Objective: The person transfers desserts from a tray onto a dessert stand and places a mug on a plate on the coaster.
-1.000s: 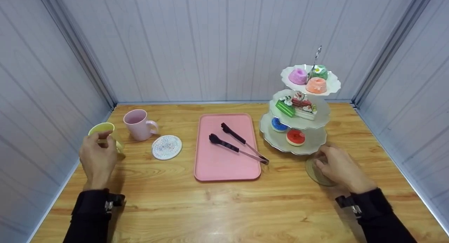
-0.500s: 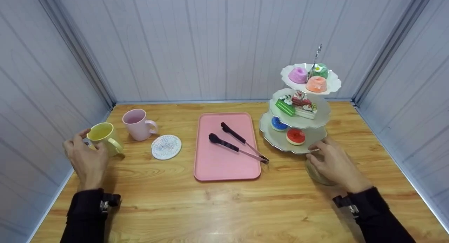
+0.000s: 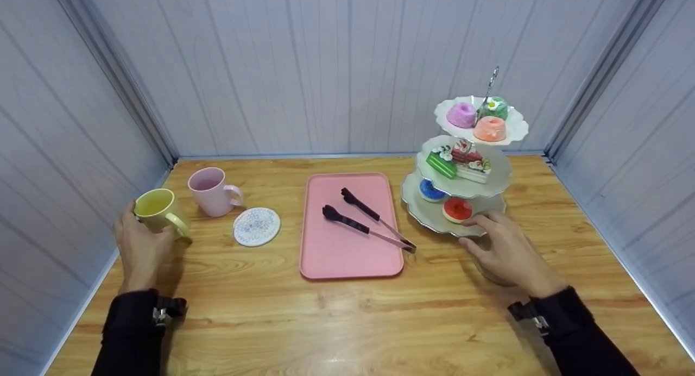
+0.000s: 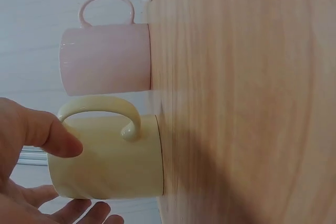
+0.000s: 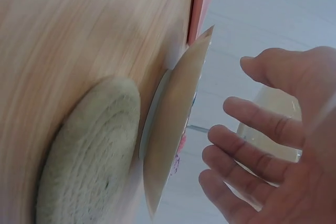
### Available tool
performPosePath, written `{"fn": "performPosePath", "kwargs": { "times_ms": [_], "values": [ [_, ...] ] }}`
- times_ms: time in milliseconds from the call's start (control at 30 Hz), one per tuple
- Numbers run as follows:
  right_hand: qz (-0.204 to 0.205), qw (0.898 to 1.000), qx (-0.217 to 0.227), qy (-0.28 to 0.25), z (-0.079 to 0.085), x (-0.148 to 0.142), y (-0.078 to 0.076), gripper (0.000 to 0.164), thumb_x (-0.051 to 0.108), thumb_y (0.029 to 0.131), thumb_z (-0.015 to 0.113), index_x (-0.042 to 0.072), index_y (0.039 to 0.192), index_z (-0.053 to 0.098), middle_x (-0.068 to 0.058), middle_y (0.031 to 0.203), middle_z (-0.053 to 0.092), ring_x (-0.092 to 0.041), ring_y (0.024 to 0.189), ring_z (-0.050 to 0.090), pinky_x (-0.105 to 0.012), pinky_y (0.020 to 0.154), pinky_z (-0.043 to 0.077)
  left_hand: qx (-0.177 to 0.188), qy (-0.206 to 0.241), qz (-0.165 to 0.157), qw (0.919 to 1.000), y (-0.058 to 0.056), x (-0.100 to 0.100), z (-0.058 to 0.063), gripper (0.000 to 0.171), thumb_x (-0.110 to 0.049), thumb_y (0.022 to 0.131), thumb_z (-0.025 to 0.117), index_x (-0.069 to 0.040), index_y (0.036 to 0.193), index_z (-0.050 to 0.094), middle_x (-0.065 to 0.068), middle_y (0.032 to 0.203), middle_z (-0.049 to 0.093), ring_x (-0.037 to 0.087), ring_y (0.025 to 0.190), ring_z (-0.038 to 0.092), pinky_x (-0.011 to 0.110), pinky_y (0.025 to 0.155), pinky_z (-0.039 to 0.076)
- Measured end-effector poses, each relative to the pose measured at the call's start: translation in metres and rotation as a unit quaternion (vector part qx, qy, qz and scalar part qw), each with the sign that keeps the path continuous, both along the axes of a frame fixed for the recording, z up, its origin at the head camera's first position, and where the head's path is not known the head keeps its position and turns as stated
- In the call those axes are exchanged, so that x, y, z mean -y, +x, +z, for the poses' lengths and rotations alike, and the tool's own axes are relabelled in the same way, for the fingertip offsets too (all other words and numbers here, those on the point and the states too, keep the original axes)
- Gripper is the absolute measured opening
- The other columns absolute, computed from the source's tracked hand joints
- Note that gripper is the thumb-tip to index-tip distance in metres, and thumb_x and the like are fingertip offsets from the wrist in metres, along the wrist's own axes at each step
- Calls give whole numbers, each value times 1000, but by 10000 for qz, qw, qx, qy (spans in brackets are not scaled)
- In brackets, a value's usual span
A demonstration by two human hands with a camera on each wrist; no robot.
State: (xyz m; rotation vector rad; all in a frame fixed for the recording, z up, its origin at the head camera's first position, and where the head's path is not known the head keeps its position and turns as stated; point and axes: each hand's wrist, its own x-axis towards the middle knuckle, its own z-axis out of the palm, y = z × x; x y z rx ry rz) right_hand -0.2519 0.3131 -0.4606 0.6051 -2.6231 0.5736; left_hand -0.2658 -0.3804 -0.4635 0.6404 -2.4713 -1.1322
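A yellow mug (image 3: 163, 212) stands upright at the left, its handle towards the front right. My left hand (image 3: 140, 251) holds it from the near left, thumb by the handle and fingers along the opposite side in the left wrist view. At the right, my right hand (image 3: 510, 251) hovers over the front edge of a three-tier cake stand (image 3: 429, 215), fingers spread and holding nothing. Its fingertips are close to a red-iced doughnut (image 3: 457, 208) on the bottom tier; a blue-iced doughnut (image 3: 430, 191) lies behind. Below the hand is a round woven coaster (image 5: 97, 156), mostly hidden in the head view.
A pink mug (image 3: 210, 194) stands behind the yellow one, near a white speckled coaster (image 3: 257, 227). Black-tipped tongs (image 3: 353, 222) lie across a pink tray (image 3: 347, 262) in the middle. Cake slices (image 3: 469, 172) and small ring cakes (image 3: 490, 129) fill the upper tiers.
My left hand swung out left of the yellow mug, then came in around it. My right hand moved from the woven coaster up and left towards the red doughnut.
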Motion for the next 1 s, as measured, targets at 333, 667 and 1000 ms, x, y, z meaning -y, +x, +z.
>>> {"fn": "performPosePath", "kwargs": {
  "times_ms": [333, 667, 1000],
  "values": [
    [203, 9997, 74, -77, 1, 9, 1, 37, 28, 94, 83, 11, 126, 75, -7, 128, 70, -27, 122, 67, -48, 102, 54, 38, 190, -175, 9997, -4, 7, -6, 101, -17, 91, 71, -1, 170, 9, 27, 170, 29, 48, 154, 35, 61, 127, 32],
    [336, 9993, 94, -126, 8, 16, -2, 40, 32, 97, 80, 11, 130, 73, -8, 134, 68, -27, 127, 65, -49, 107, 52, 230, 403, -296, 9985, -9, 10, 1, 108, -22, 90, 78, -2, 169, 8, 27, 171, 27, 47, 156, 33, 59, 129, 30],
    [501, 9985, 168, -129, 15, 26, -4, 41, 35, 98, 79, 13, 132, 71, -2, 134, 67, -22, 128, 64, -46, 107, 52, 153, 853, -414, 9954, -9, 6, 2, 114, -15, 87, 85, -6, 169, 7, 24, 171, 29, 43, 156, 34, 59, 128, 31]
  ]
}}
